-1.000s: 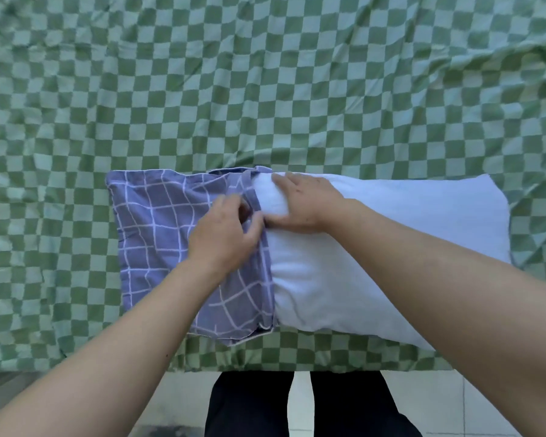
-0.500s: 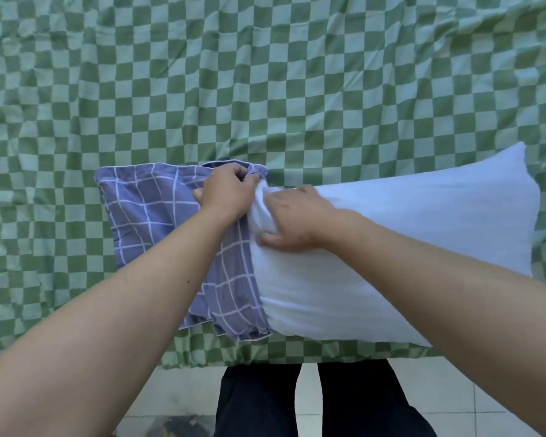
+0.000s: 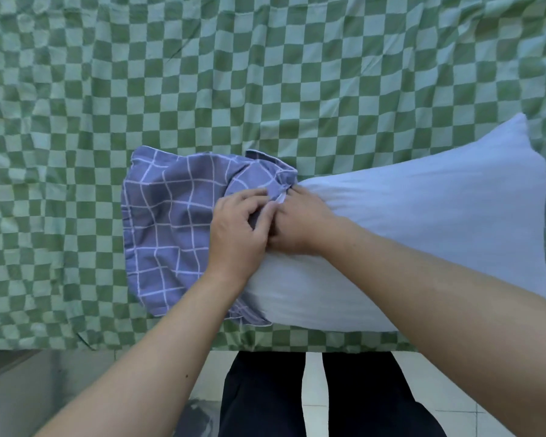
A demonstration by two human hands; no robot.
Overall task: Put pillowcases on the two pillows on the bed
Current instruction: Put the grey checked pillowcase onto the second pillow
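A white pillow (image 3: 429, 228) lies across the near part of the bed, its left end tucked into a blue-purple pillowcase (image 3: 167, 222) with a white grid pattern. The pillowcase covers only that left end and is bunched at its opening. My left hand (image 3: 237, 234) pinches the pillowcase's hem at the opening. Right beside it, my right hand (image 3: 303, 225) grips the pillow's left end, its fingers curled into the white fabric. Only one pillow is in view.
A green-and-pale checked sheet (image 3: 265, 74) covers the whole bed, wrinkled in places. The bed's near edge (image 3: 76, 346) runs along the bottom, with a tiled floor (image 3: 312, 392) and my dark trouser legs (image 3: 265, 398) below it.
My left hand has dropped from the pillowcase's far corner to the middle of its opening. The pillow's right end has lifted and swung away, and the case is more bunched.
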